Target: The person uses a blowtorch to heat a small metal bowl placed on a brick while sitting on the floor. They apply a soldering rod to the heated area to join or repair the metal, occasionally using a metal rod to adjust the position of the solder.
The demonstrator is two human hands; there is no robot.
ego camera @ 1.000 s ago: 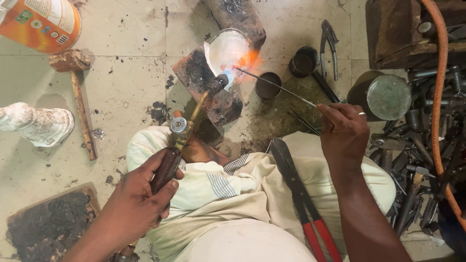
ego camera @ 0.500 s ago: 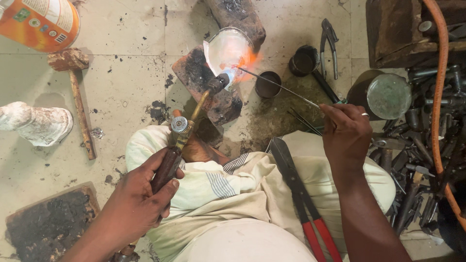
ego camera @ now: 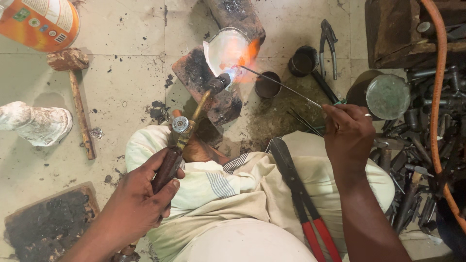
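Holding the torch (ego camera: 194,127) in my left hand (ego camera: 138,204), fingers wrapped round its handle, I play the flame on the metal piece (ego camera: 224,48) propped on a brick (ego camera: 206,85). My right hand (ego camera: 347,133) pinches the rod (ego camera: 281,86), tip at the flame. A slip could scorch my cloth-covered lap (ego camera: 242,189). Cups (ego camera: 268,85) and tools (ego camera: 417,145) crowd the right; the floor (ego camera: 121,73) on the left is freer.

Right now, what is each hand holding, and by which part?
Left hand grips the torch by its dark handle; right hand pinches the thin rod at its near end.
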